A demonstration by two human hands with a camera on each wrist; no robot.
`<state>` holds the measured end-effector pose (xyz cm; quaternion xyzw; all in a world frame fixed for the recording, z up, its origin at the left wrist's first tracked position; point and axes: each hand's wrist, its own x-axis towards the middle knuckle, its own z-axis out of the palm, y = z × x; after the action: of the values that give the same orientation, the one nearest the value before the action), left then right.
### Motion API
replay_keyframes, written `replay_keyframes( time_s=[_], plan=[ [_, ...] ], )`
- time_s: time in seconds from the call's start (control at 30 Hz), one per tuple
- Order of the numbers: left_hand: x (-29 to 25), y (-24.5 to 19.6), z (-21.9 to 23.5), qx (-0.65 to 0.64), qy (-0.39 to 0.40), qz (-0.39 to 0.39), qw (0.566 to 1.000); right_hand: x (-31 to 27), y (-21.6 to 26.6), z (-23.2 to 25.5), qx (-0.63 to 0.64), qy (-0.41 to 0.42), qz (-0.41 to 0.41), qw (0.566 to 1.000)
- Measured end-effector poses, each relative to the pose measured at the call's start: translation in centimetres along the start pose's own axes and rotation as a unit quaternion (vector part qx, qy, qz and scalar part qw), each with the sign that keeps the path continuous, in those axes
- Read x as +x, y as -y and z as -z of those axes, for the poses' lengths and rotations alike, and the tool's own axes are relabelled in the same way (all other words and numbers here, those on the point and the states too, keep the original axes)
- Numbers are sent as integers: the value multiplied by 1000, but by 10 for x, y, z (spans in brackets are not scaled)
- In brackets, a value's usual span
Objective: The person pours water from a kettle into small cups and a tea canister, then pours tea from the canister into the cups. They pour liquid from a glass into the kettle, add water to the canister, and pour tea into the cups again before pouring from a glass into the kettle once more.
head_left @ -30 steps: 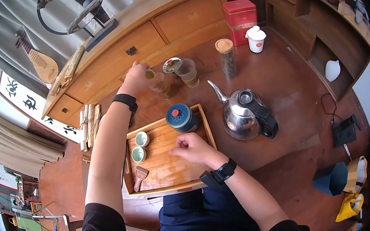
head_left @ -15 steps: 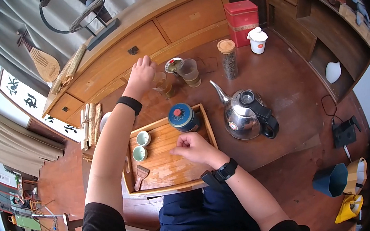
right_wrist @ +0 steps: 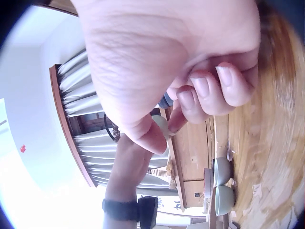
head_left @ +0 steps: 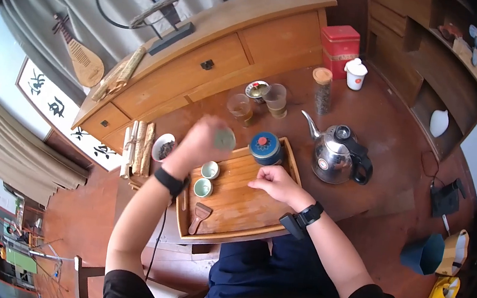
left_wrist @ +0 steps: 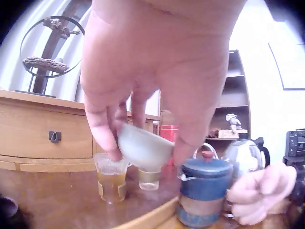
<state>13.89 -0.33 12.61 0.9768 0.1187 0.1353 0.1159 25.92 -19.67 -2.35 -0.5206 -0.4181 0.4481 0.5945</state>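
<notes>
My left hand (head_left: 196, 144) pinches a small pale green teacup (left_wrist: 145, 147) by its rim, fingers on one side and thumb on the other. The cup is tilted and held above the far left edge of the wooden tray (head_left: 242, 215). My right hand (head_left: 277, 185) hovers over the tray's right part with loosely curled fingers and holds nothing. Just beyond it sits a blue lidded teapot (head_left: 265, 149) with a red knob. Two green teacups, one farther (head_left: 210, 170) and one nearer (head_left: 203, 188), stand on the tray's left side, beside a small brown brush (head_left: 200, 217).
Behind the tray stand two glasses of amber liquid, the left one (head_left: 241, 110) and the right one (head_left: 276, 101), near a small bowl (head_left: 256, 90). A steel kettle (head_left: 332, 157) stands right, a corked jar (head_left: 321, 93) beyond. A white dish (head_left: 164, 147) and scrolls (head_left: 140, 149) lie left.
My left hand has come back from the far left of the table toward the tray with the teacup. The head view has shifted, and a white dish now shows fully. The right hand keeps its pose.
</notes>
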Motion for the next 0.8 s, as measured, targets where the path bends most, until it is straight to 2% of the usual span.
replay_keyframes(
  time_s=[0.03,0.1,0.13,0.17,0.23,0.3,0.37,0.47,0.57,0.7,0.73,0.8],
  plan=[
    [-17,-7,1,-25,66,-29,997,0,0,1,-7,5,7,1000],
    [-51,-14,-17,-50,105,12,993,-2,4,0,-4,-1,-5,1000],
    [-66,-9,-33,-44,98,-11,994,-8,18,0,2,1,-32,999],
    [-78,-7,-44,-35,89,-35,995,-8,18,-1,7,3,-25,1000],
    [-90,-18,-45,74,127,-70,987,-12,26,-4,-21,2,-14,1000],
    [-100,-6,-68,93,129,-73,985,-9,18,-3,-32,1,-20,999],
    [-106,-21,-64,112,110,-38,987,-10,21,-4,-41,4,-39,998],
    [-109,-22,-64,148,109,-24,983,-9,13,-4,-50,1,-8,999],
    [-108,-22,-62,154,104,-20,982,-12,20,-5,-28,2,-64,998],
    [-111,-21,-63,149,81,-25,985,-12,22,-5,-24,1,-78,997],
    [-111,-21,-63,149,111,-3,983,-12,21,-5,-25,3,-74,997],
    [-112,-21,-63,147,102,3,984,-11,19,-5,-27,5,-74,997]
  ],
)
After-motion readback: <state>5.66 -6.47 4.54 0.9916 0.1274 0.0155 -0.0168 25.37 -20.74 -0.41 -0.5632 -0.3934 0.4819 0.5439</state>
